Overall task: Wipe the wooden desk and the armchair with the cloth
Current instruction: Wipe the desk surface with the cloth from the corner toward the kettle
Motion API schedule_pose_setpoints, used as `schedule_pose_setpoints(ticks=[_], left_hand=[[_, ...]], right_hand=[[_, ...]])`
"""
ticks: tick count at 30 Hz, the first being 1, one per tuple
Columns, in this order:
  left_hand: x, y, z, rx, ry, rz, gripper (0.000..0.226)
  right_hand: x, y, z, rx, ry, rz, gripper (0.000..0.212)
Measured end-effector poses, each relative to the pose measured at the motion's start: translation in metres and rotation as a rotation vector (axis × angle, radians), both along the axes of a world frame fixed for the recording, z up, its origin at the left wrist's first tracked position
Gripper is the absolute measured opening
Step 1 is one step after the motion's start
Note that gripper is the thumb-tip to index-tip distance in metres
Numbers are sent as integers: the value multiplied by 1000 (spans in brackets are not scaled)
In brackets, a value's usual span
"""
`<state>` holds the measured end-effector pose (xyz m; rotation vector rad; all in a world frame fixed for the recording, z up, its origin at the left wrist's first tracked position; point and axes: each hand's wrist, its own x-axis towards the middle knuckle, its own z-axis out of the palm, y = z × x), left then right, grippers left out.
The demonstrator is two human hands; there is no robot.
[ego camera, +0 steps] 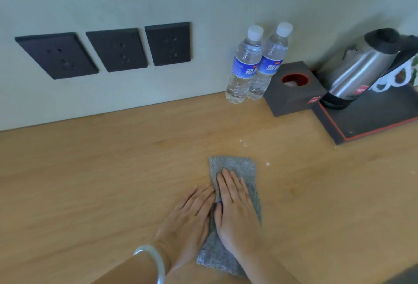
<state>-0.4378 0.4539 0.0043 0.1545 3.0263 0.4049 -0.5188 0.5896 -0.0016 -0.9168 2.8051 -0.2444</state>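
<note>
Head view: cloth [239,167] partly beneath hands [190,213] [235,211]

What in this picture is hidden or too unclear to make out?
- Head view: the armchair is out of frame.
- Middle of the cloth: covered by the left hand and right hand.
- The kettle and tray: cut off by the right edge.
- Labels on the water bottles: print too blurred to read.

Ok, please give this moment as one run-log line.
phase: desk wipe | surface: light wooden desk | tool: grey rectangular cloth, lying flat | right hand: flat on cloth | left hand: flat at cloth's left edge | ahead: white crumbs
</note>
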Motion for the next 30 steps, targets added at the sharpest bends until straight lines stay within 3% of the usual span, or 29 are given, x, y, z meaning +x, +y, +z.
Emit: schedule_pose_setpoints(ticks=[3,8,15,19,24,30], left_hand=[[-13,-15,3,99,45,110,52],[-85,-73,6,-99,104,347,58],[-102,-91,-15,-102,61,396,61],[-103,-95,-17,-98,39,380,63],[-103,-93,-16,-106,59,415,58],[-102,-95,-12,-26,68,427,56]], right_hand=[[5,11,-4,-35,2,-195,53],[6,10,-4,-29,57,-220,46],[-3,-9,-1,35,23,203,64],[-42,-55,-6,7,52,328,59],[-111,-99,-9,-26,68,178,58],[-128,-7,-14,48,120,-314,63]])
